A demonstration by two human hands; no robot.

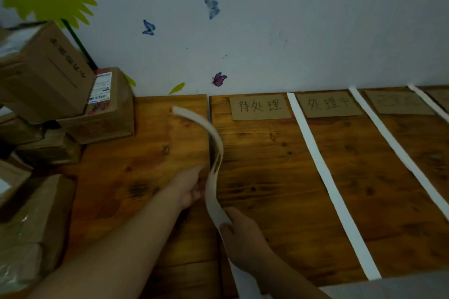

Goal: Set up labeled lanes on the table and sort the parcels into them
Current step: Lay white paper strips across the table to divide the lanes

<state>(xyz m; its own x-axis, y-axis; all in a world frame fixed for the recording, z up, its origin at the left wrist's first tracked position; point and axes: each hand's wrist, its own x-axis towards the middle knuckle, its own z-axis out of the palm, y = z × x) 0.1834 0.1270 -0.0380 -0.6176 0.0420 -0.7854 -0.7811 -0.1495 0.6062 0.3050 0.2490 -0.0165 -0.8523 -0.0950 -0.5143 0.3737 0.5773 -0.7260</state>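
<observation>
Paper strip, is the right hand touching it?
Touching. The head view shows the right hand pinching the paper strip, with the thumb pressed on the strip's near part.

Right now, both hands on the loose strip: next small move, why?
Probably lower the white strip flat onto the table, left of the first label card, parallel to the laid strip. The left hand and right hand both pinch it, its far end curls in the air, and that card's lane has no left border yet.
</observation>
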